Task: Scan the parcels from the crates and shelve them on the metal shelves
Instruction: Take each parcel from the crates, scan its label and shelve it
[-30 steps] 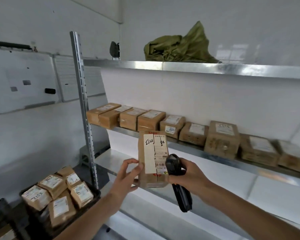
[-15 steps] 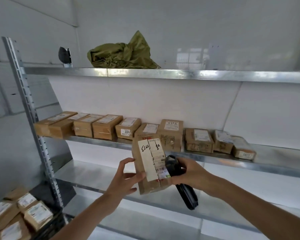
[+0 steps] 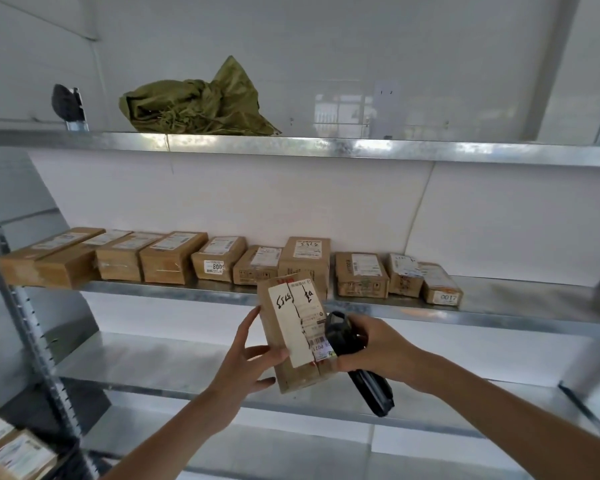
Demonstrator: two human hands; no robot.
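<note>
A brown cardboard parcel [image 3: 293, 336] with a white handwritten label stands upright in front of the shelves, slightly tilted. My left hand [image 3: 248, 358] grips its left side. My right hand [image 3: 371, 348] holds a black handheld scanner [image 3: 355, 362] whose head touches the parcel's lower right, by the barcode. Behind the parcel, the middle metal shelf [image 3: 499, 306] carries a row of several brown parcels [image 3: 174, 258].
A crumpled green sack [image 3: 194, 102] and a dark object [image 3: 65, 102] lie on the top shelf [image 3: 361, 150]. The lower shelf [image 3: 153, 365] is bare metal. A crate with labelled parcels [image 3: 11, 452] shows at the bottom left beside the perforated upright [image 3: 32, 327].
My view has swung to the right, so the shelves and crate shifted left in frame. Both hands keep the parcel and scanner together, and the parcel leans a little more.
</note>
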